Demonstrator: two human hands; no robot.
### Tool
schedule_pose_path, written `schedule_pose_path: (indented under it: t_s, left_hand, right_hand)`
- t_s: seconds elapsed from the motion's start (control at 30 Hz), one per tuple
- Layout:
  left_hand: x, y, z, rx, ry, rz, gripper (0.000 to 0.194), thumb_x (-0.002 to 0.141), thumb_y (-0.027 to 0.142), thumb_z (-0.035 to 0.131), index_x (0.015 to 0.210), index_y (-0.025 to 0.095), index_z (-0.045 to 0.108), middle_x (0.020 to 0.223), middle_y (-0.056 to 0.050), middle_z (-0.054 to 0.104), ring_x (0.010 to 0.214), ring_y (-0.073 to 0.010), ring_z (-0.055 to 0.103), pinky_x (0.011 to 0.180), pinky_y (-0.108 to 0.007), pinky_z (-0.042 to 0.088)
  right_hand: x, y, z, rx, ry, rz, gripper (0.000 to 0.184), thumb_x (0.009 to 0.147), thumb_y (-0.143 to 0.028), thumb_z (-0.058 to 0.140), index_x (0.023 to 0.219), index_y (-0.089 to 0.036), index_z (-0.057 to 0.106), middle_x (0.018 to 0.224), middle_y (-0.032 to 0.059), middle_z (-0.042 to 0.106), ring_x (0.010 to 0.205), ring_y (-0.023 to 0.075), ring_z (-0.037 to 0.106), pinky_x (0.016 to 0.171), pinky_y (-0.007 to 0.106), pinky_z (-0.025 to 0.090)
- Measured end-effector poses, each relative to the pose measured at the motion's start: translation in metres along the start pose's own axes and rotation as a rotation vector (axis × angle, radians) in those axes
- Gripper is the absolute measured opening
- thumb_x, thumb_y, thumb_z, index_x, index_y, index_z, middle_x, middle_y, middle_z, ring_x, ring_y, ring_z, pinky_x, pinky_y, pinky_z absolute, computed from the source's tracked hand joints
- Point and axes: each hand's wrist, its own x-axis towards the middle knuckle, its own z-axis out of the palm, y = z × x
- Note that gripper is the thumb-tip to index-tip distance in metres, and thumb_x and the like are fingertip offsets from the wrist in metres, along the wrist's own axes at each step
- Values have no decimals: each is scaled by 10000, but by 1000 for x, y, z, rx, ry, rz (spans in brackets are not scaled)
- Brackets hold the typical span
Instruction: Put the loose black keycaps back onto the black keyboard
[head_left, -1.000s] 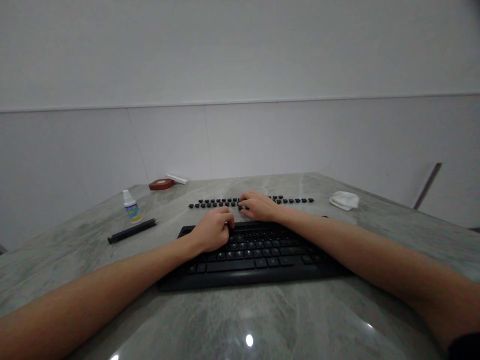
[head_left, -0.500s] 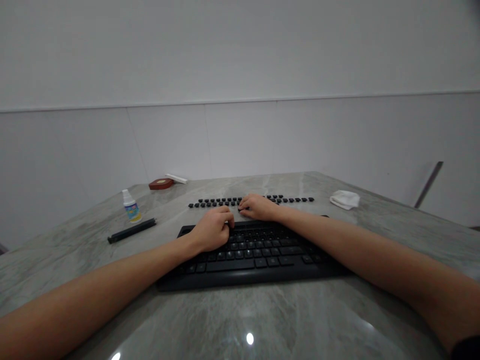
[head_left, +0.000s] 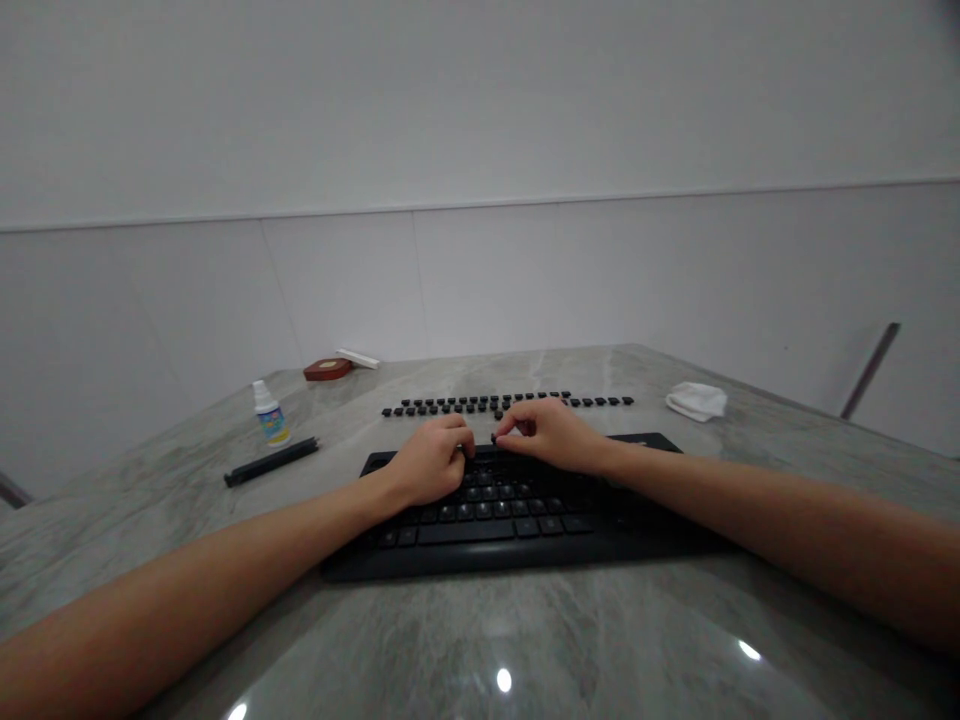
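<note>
A black keyboard lies in front of me on the grey marbled table. My left hand rests over its upper left part with fingers curled in; whatever they hold, if anything, is hidden. Just above the keyboard's back edge, my right hand pinches a small black keycap between thumb and forefinger. Behind the hands, loose black keycaps stand in two rows, partly covered by my right hand. Part of the upper keyboard is hidden by both hands.
Left of the keyboard are a small spray bottle and a dark stick-like tool. A brown box and a white flat piece lie at the back left. A crumpled white cloth lies at right.
My right hand has come back from the keycap rows to the keyboard's back edge, now with a keycap between its fingertips. My left hand stays over the keyboard.
</note>
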Motion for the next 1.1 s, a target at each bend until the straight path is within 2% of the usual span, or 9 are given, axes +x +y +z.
schedule_pose_path:
  t_s: [0.13,0.27,0.5,0.67,0.87,1.1]
  left_hand:
    - [0,1,-1,-20,-7,63,277,661,-22,423,720,141,639,760,-48,585,745,-175,572,706,-276,470]
    - [-2,1,-2,-52,-17,146,280,689,-10,411,755,144,636,802,-54,598,778,-169,575,726,-266,475]
    - [-5,3,-7,-146,-23,309,294,729,-5,383,807,140,626,822,-60,617,770,-159,578,725,-268,483]
    - [-4,4,-7,-184,-32,328,300,727,-10,376,776,136,634,828,-62,627,758,-149,596,712,-255,494]
    - [-3,5,-9,-199,-56,354,333,735,-7,373,838,133,657,872,-75,653,791,-157,623,741,-265,509]
    - [-3,5,-9,-194,-78,361,350,725,-3,374,851,132,670,861,-77,664,790,-162,631,748,-268,518]
  right_hand:
    - [-22,-12,6,112,-88,-102,63,798,-176,664,812,-153,720,728,3,661,641,114,543,611,226,410]
    - [-22,-11,9,134,-93,-129,67,803,-177,655,804,-152,717,724,9,663,649,124,557,626,236,431]
    - [-22,-12,6,163,-76,-300,79,811,-168,625,778,-155,695,808,42,697,754,151,622,742,275,483]
    - [-23,-10,7,148,-61,-336,85,817,-179,622,778,-158,695,788,43,693,740,152,620,718,276,487]
    - [-24,-12,6,156,-47,-358,89,813,-166,616,771,-155,694,785,50,692,731,153,618,714,279,489]
    - [-24,-12,6,158,-44,-343,89,807,-165,619,763,-154,695,776,47,695,720,148,619,705,271,491]
